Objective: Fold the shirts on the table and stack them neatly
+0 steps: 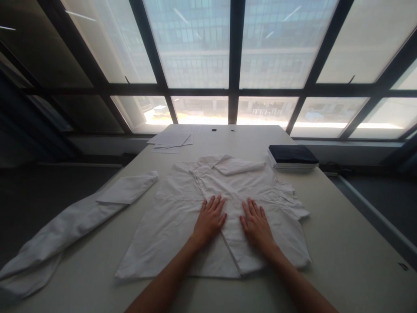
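Across the middle of the pale counter (352, 243), as the head camera sees it, a white garment (172, 234) lies spread out, its collar (241, 166) toward 12 o'clock and its lower edge toward 6, probably so that the whole front is within reach. The person's left hand (211, 219) and right hand (257, 224) rest palm down on it, near the slanting front edge. Each grip is flat, fingers slightly spread, pinching nothing; such broad contact seems suited to steadying cloth without bunching it. Gathered fabric (289, 200) puckers at 3 o'clock, away from both hands. At 9 o'clock a long white cloth (81, 219) lies aslant, apparently apart from the garment. A folded stack (293, 154), dark above white, sits at 2 o'clock and loose papers (171, 138) at 11, presumably to leave the middle uncrowded.
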Action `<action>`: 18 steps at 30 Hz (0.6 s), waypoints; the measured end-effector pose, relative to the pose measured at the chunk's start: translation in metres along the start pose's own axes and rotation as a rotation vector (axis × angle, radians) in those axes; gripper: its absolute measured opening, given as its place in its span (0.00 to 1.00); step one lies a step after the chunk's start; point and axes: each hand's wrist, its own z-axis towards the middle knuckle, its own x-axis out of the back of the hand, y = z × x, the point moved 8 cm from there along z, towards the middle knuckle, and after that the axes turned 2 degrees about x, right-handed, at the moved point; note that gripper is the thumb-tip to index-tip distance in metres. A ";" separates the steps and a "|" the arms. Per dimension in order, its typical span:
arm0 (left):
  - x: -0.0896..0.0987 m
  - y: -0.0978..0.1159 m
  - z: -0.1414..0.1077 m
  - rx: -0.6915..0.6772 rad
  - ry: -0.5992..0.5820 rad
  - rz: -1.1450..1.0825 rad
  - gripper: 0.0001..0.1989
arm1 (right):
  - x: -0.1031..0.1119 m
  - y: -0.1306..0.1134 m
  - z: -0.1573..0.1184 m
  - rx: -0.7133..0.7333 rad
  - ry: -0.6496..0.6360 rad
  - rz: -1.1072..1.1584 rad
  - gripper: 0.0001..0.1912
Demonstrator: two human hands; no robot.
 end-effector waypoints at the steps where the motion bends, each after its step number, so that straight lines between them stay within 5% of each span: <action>1: 0.001 0.000 0.000 0.004 0.003 -0.003 0.28 | 0.000 0.002 -0.002 -0.004 0.001 -0.004 0.31; 18: -0.007 -0.001 0.010 0.095 -0.089 0.079 0.27 | -0.001 0.001 -0.004 -0.030 -0.023 -0.020 0.31</action>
